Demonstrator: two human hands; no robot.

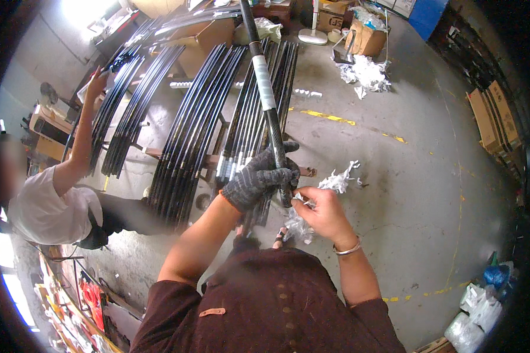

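Note:
A long black pole [270, 120] with a pale band around it slants up and away in front of me. My left hand [259, 179], in a dark grey knitted glove with an orange cuff, is closed around its lower part. Bare and wearing a metal bangle, my right hand [324, 215] pinches a thin white strip [300, 199] beside the pole's near end. How far that strip is attached to the pole cannot be made out. White scraps [338, 181] lie on the floor beyond my right hand.
Several rows of dark poles [188, 117] lie on low racks ahead and left. At the left a person in a white shirt [50, 203] reaches toward the poles. More scraps [365, 75] and a cardboard box [368, 38] are farther ahead; flat cartons [494, 115] stand at right.

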